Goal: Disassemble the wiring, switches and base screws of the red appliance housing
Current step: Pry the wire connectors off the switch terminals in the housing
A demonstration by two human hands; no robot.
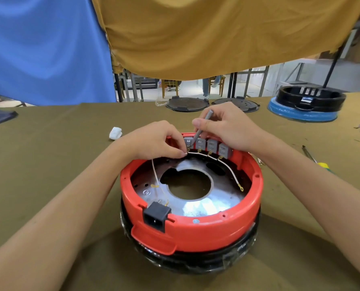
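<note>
No legible text, brand, number or sign anywhere in view. Round stamped mark on the metal plate (146,193) inside the red housing (198,228): too small to read. Black base (311,99) label: blurred.

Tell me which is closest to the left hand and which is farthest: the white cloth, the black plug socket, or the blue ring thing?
1. White cloth: on the table just left of the left hand.
2. Black plug socket: on the red housing's near rim, below the hand.
3. Blue ring: far right, at the table's back.
</note>
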